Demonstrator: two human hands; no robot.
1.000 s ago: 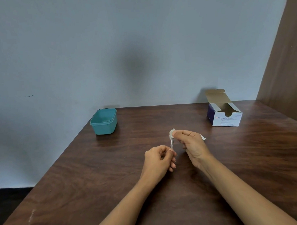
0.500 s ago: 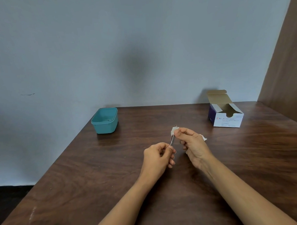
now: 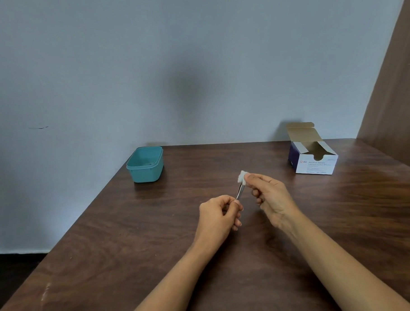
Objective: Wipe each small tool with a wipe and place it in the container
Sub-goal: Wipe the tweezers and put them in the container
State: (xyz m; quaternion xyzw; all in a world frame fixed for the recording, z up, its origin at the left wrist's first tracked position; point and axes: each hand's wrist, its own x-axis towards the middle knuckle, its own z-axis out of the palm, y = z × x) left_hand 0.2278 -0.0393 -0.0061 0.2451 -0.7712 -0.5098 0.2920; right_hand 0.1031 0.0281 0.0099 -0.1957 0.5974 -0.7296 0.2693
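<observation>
Pinching a thin metal tool (image 3: 239, 192) low, the left hand (image 3: 219, 214) steadies it while the right hand (image 3: 270, 196) grips a wipe (image 3: 242, 176) around its tip.

White wipe (image 3: 242, 176) in right hand (image 3: 271, 199) sits farther up the tool (image 3: 239, 192) from the left hand (image 3: 219, 213) pinch than a second ago, longer bare metal stretch shows between the two grips, tool tip, lately peeking above the wipe, is covered again.

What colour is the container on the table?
Teal, seen best in the head view: container, open-topped.
</observation>
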